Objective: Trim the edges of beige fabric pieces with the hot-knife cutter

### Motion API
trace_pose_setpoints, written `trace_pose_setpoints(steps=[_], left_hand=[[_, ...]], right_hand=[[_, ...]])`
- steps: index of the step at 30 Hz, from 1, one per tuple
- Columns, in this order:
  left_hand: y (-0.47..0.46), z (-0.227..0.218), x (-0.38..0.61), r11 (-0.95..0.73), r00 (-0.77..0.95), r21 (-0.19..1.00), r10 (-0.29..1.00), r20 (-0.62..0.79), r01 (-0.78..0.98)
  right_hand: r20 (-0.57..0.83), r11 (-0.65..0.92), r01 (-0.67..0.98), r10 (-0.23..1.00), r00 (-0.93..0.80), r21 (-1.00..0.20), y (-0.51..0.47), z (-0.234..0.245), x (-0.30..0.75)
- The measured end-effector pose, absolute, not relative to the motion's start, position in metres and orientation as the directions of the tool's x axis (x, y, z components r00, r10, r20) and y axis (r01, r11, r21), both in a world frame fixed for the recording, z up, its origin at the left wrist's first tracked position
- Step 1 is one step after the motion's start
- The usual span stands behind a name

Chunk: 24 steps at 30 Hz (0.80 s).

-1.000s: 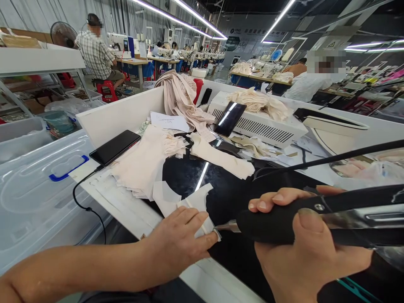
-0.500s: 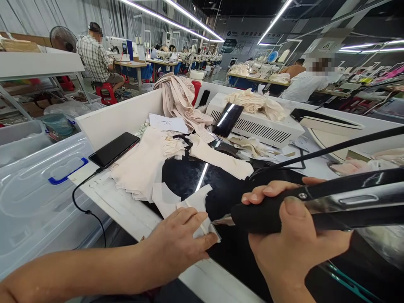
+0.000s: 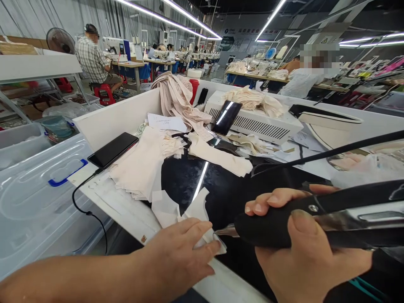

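Note:
My left hand [image 3: 186, 256] pinches a small white fabric piece [image 3: 202, 202] near the front edge of the black glossy surface [image 3: 186, 172]. Its fingers cover part of the piece, and the lower edge looks folded or layered. In my right hand [image 3: 303, 244] is a black-handled tool with a narrow metal tip [image 3: 227, 231]; my fingers and thumb wrap its body. That tip points left, at the right edge of the fabric near my left fingertips; whether it touches cannot be told. Another white piece [image 3: 164, 208] lies just left of the held one.
A stack of cream fabric pieces [image 3: 139, 164] lies left, beside a phone [image 3: 113, 150] with a cable. Behind are a cream strip [image 3: 221, 155], a second phone [image 3: 226, 118] and a white vented box [image 3: 252, 122]. A black cord [image 3: 334, 153] crosses at right. People sit farther back.
My left hand has shifted slightly right and down with the fabric, its lower end now lifted or folded more. My right hand and the tool have moved slightly right and down.

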<state>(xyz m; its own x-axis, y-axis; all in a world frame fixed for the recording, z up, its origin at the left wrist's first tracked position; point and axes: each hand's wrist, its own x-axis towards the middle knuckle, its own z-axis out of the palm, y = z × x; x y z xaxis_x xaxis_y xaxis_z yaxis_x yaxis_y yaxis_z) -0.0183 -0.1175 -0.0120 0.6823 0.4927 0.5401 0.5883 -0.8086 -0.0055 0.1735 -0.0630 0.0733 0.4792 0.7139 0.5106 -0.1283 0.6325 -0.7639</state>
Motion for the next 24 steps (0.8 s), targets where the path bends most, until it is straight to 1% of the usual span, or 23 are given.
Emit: trace_pose_setpoints(steps=[2,5,8,10,14,19,22,24], left_hand=[[-0.105,0.0,-0.025,-0.835,0.705,0.015,0.473,0.529,0.55],[-0.078,0.007,-0.035,-0.88,0.743,0.111,0.453,0.493,0.463],[-0.051,0.001,-0.043,-0.923,0.811,0.15,0.382,0.443,0.354],[-0.039,-0.006,-0.048,-0.937,0.837,0.157,0.35,0.419,0.314],[-0.032,-0.012,-0.06,-0.926,0.837,0.173,0.377,0.397,0.335],[-0.035,-0.004,-0.067,-0.914,0.822,0.184,0.406,0.398,0.362],[-0.037,0.002,-0.068,-0.919,0.837,0.155,0.394,0.379,0.362],[-0.039,0.006,-0.069,-0.927,0.856,0.107,0.374,0.357,0.36]], right_hand=[[0.522,0.637,-0.112,0.709,0.475,-0.763,-0.065,0.072,0.175],[0.532,0.648,-0.108,0.698,0.479,-0.754,-0.065,0.069,0.176],[0.523,0.65,-0.118,0.694,0.495,-0.751,-0.065,0.066,0.175],[0.529,0.655,-0.113,0.688,0.497,-0.747,-0.065,0.065,0.175],[0.558,0.674,-0.08,0.666,0.494,-0.734,-0.066,0.063,0.175],[0.569,0.673,-0.062,0.669,0.478,-0.737,-0.068,0.061,0.175],[0.567,0.676,-0.078,0.67,0.479,-0.733,-0.069,0.059,0.173],[0.566,0.675,-0.072,0.667,0.485,-0.734,-0.07,0.058,0.173]])
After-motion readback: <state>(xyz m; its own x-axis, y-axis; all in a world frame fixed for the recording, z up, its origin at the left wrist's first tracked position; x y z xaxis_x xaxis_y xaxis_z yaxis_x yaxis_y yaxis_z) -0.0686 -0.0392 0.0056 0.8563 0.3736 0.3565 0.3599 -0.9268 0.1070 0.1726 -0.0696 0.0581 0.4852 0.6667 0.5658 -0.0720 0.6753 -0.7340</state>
